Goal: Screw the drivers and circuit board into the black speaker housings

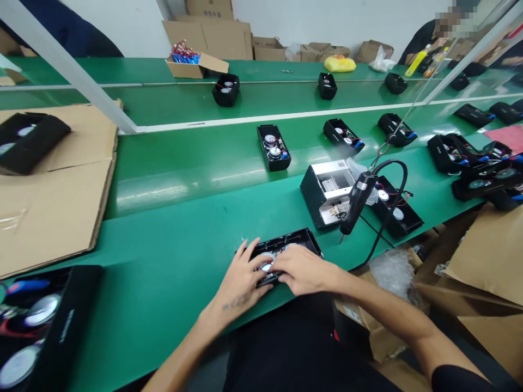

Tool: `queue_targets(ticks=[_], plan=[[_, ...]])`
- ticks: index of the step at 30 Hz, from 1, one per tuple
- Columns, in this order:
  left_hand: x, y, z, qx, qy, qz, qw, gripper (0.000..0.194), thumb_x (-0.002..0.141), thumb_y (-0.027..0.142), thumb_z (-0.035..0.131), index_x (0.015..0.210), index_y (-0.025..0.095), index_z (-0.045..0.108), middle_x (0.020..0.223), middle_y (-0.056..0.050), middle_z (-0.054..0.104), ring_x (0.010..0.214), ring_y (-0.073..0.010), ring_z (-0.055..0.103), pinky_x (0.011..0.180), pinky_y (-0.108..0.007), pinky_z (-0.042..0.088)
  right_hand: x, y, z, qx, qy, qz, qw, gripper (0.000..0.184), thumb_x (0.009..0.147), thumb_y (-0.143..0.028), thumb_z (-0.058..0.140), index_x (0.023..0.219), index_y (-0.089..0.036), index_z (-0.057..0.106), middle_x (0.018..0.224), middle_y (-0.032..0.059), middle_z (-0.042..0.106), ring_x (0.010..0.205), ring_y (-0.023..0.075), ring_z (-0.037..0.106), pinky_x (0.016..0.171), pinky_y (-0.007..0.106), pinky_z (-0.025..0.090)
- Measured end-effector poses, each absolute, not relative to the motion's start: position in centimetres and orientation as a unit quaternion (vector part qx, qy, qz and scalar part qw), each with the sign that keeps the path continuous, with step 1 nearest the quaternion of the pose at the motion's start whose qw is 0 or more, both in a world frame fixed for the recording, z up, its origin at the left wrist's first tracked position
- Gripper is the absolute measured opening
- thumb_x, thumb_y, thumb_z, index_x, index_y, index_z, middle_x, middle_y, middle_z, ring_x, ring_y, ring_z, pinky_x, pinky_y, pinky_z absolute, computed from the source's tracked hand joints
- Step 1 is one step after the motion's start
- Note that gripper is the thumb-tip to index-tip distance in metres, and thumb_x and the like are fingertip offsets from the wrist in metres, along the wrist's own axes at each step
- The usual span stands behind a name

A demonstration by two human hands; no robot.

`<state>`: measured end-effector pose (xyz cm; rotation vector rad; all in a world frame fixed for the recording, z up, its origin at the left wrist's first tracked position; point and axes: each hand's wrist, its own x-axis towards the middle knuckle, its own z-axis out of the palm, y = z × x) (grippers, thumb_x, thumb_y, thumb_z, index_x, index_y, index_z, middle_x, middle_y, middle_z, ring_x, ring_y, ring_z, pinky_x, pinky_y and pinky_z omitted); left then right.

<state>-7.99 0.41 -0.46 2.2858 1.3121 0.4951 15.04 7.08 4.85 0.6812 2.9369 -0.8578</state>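
Both my hands rest on an open black speaker housing (286, 242) lying on the green workbench (163, 256). My left hand (241, 271) grips its left end, with fingers over a round silver speaker driver (266, 264). My right hand (302, 268) lies across the middle, its fingertips on the drivers and hiding most of them. A black electric screwdriver (357, 202) hangs from a cord to the right, apart from both hands. Beyond it stands a white-lined open housing (327, 193).
Several black housings with drivers and wires (273, 147) stand along the bench. A loaded black housing (41, 326) sits at lower left, beside cardboard sheets (53, 185). Cardboard boxes (208, 38) lie behind the benches, and a co-worker's dark sleeve (417, 38) shows at upper right.
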Motion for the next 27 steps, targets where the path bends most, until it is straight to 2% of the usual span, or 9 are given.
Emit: queue_targets(ticks=[3, 5, 7, 9, 11, 17, 21, 27], plan=[[-9.2, 3.6, 0.8, 0.815, 0.473, 0.144, 0.302, 0.017, 0.081, 0.040, 0.088, 0.095, 0.030, 0.084, 0.132, -0.002, 0.075, 0.154, -0.0417, 0.046, 0.130, -0.066, 0.032, 13.6, 9.5, 6.8, 0.236, 0.923, -0.302, 0.034, 0.031, 0.090, -0.016, 0.073, 0.120, -0.018, 0.077, 0.111, 0.0101, 0.082, 0.100, 0.0266, 0.075, 0.082, 0.034, 0.049], [-9.7, 5.3, 1.5, 0.810, 0.473, 0.132, 0.322, 0.019, 0.079, 0.045, 0.089, 0.085, 0.028, 0.084, 0.130, -0.002, 0.075, 0.146, -0.0375, 0.055, 0.122, -0.053, 0.046, 12.7, 10.7, 8.0, 0.252, 0.913, -0.314, 0.068, 0.033, 0.086, -0.015, 0.072, 0.118, -0.018, 0.078, 0.100, 0.0083, 0.082, 0.089, 0.0253, 0.075, 0.068, 0.030, 0.044], [-10.0, 6.3, 2.0, 0.800, 0.474, 0.123, 0.345, 0.024, 0.079, 0.048, 0.088, 0.076, 0.025, 0.081, 0.127, -0.003, 0.075, 0.130, -0.0307, 0.067, 0.108, -0.041, 0.056, 12.1, 11.4, 8.9, 0.263, 0.906, -0.318, 0.094, 0.030, 0.083, -0.015, 0.070, 0.111, -0.018, 0.080, 0.085, 0.0057, 0.080, 0.076, 0.0231, 0.072, 0.057, 0.029, 0.037], [-10.0, 6.8, 2.4, 0.791, 0.476, 0.119, 0.365, 0.028, 0.079, 0.049, 0.087, 0.070, 0.024, 0.078, 0.124, -0.002, 0.075, 0.113, -0.0240, 0.072, 0.095, -0.034, 0.058, 11.8, 11.7, 9.4, 0.267, 0.905, -0.316, 0.100, 0.025, 0.081, -0.016, 0.070, 0.103, -0.018, 0.081, 0.076, 0.0042, 0.077, 0.068, 0.0218, 0.069, 0.051, 0.029, 0.033], [-9.9, 7.0, 2.6, 0.782, 0.478, 0.119, 0.381, 0.031, 0.079, 0.050, 0.086, 0.068, 0.023, 0.076, 0.124, -0.001, 0.074, 0.106, -0.0210, 0.071, 0.091, -0.031, 0.057, 11.7, 11.7, 9.4, 0.269, 0.906, -0.311, 0.101, 0.023, 0.081, -0.018, 0.070, 0.102, -0.017, 0.081, 0.074, 0.0039, 0.077, 0.065, 0.0214, 0.068, 0.049, 0.029, 0.032], [-10.0, 7.0, 2.8, 0.761, 0.486, 0.118, 0.414, 0.034, 0.078, 0.053, 0.085, 0.065, 0.023, 0.074, 0.127, 0.000, 0.073, 0.103, -0.0201, 0.069, 0.089, -0.031, 0.053, 11.6, 10.9, 8.2, 0.274, 0.919, -0.272, 0.075, 0.051, 0.083, -0.026, 0.077, 0.134, -0.017, 0.075, 0.085, 0.0070, 0.082, 0.077, 0.0255, 0.075, 0.061, 0.029, 0.040], [-10.1, 7.1, 2.6, 0.756, 0.480, 0.122, 0.427, 0.033, 0.078, 0.055, 0.084, 0.067, 0.024, 0.077, 0.128, 0.001, 0.073, 0.103, -0.0200, 0.068, 0.089, -0.031, 0.052, 11.6, 10.6, 6.7, 0.274, 0.930, -0.238, 0.054, 0.050, 0.084, -0.028, 0.075, 0.133, -0.024, 0.076, 0.086, 0.0061, 0.082, 0.082, 0.0286, 0.077, 0.070, 0.032, 0.046], [-9.8, 6.7, 2.3, 0.764, 0.475, 0.130, 0.417, 0.029, 0.078, 0.051, 0.086, 0.070, 0.024, 0.079, 0.123, -0.001, 0.073, 0.101, -0.0198, 0.068, 0.086, -0.032, 0.052, 12.1, 10.1, 5.6, 0.257, 0.946, -0.194, 0.042, 0.042, 0.085, -0.030, 0.075, 0.126, -0.021, 0.078, 0.091, 0.0092, 0.081, 0.086, 0.0316, 0.075, 0.078, 0.038, 0.050]])
